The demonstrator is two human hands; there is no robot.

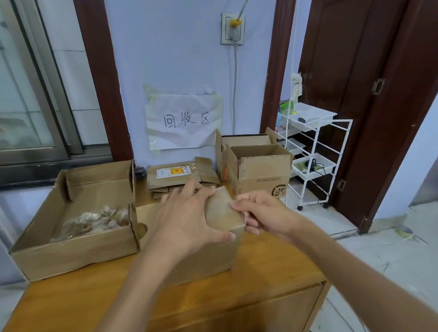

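A closed brown cardboard box (220,215) with clear tape over its top stands in the middle of the wooden table (92,301). My left hand (187,217) lies spread across the box's top, its thumb hooked over the near right corner. My right hand (260,213) is at the box's right top edge, with thumb and fingertips pinching at the tape there. What lies between those fingertips is too small to make out.
A wide open carton (73,243) with crumpled clear tape inside sits at the left. Flattened cartons (179,176) lie by the wall, two open boxes (262,170) stand at the back right. A white wire trolley (313,154) stands beyond the table's right edge.
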